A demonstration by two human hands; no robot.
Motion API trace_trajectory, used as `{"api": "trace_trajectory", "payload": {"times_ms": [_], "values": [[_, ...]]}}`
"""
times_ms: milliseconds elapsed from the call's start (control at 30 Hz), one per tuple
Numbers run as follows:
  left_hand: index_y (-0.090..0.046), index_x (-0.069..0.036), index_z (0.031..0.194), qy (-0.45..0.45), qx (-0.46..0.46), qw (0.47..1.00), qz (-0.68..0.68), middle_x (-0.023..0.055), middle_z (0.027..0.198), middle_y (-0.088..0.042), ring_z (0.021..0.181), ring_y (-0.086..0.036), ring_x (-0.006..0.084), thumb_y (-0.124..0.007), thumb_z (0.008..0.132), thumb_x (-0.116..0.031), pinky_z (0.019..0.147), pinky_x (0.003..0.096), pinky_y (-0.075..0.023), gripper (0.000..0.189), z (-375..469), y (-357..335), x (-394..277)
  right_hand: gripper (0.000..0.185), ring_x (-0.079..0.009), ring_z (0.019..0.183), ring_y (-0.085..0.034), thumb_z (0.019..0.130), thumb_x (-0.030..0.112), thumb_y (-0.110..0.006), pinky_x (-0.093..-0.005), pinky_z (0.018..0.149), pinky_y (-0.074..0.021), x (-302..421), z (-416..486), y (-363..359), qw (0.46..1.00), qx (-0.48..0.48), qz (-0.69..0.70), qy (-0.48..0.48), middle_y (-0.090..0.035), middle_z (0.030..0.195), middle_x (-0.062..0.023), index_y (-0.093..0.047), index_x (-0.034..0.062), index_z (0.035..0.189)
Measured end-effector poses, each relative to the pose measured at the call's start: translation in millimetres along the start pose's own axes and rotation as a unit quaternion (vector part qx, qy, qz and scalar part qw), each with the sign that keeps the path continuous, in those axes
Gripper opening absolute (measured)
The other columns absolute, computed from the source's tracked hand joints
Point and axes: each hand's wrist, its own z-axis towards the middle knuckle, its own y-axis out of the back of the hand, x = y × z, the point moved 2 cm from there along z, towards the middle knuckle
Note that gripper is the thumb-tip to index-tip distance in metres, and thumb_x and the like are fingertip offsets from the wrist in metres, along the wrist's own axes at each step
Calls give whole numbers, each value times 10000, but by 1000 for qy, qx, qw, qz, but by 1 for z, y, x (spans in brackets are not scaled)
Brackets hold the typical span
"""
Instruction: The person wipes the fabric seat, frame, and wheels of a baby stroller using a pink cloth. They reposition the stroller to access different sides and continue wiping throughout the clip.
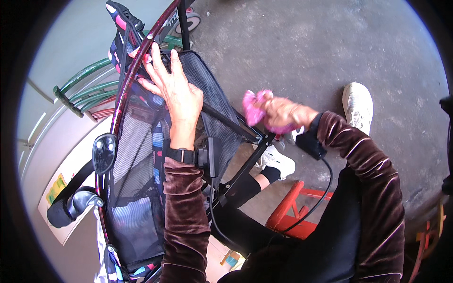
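A baby stroller with a dark red metal tube [131, 72], black mesh fabric [136, 159] and colourful patterned trim fills the left half of the view. My left hand [177, 90] lies against the upper part of the tube and fabric, fingers spread. To its right, my right hand [288, 113] is closed around a crumpled pink cloth [255, 108], blurred, above the crossing black frame bars [263, 141]. A black mesh panel [212, 92] hangs between my hands. A black plastic joint cover [105, 153] sits on the red tube.
Green slatted furniture [86, 72] stands behind the stroller at left. A red stool [293, 212] is beside my legs. My white shoes [358, 106] rest on the grey concrete floor [300, 46]. Black cables run from the devices on my wrists.
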Motion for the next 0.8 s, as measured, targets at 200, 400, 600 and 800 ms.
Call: {"api": "trace_trajectory", "payload": {"times_ms": [200, 400, 600, 800], "values": [[-565, -12, 1226, 2, -6, 1000, 2, 181, 1526, -193, 1426, -138, 423, -618, 586, 73, 1082, 701, -50, 648, 2, -7, 8, 375, -391, 928, -560, 753, 113, -575, -457, 827, -474, 45, -23, -19, 979, 146, 17, -140, -561, 860, -220, -575, -9, 1108], [-586, -14, 1197, 16, -12, 1000, 14, 168, 1521, -207, 1417, -166, 427, -647, 594, 73, 1078, 710, -64, 612, 2, -10, 9, 397, -401, 1063, -595, 765, 148, -600, -466, 886, -504, 52, -48, 2, 911, 238, -54, -334, -544, 1189, -270, -618, -21, 1124], [-594, -13, 1177, 11, -27, 1000, 6, 163, 1510, -226, 1407, -186, 422, -652, 590, 71, 1075, 714, -64, 595, 6, -9, 9, 193, -258, 840, -652, 801, 220, -589, -413, 734, -511, 45, -4, -13, 915, 272, -171, -244, -686, 875, -93, -698, 95, 899], [-599, -21, 1178, 31, -16, 999, 20, 151, 1513, -220, 1396, -194, 416, -698, 559, 32, 1093, 686, -77, 628, 4, -10, 9, 269, -355, 769, -642, 723, 249, -643, -465, 668, -486, 84, -4, 23, 958, 139, 190, -162, -622, 733, -192, -632, 7, 839]]}}
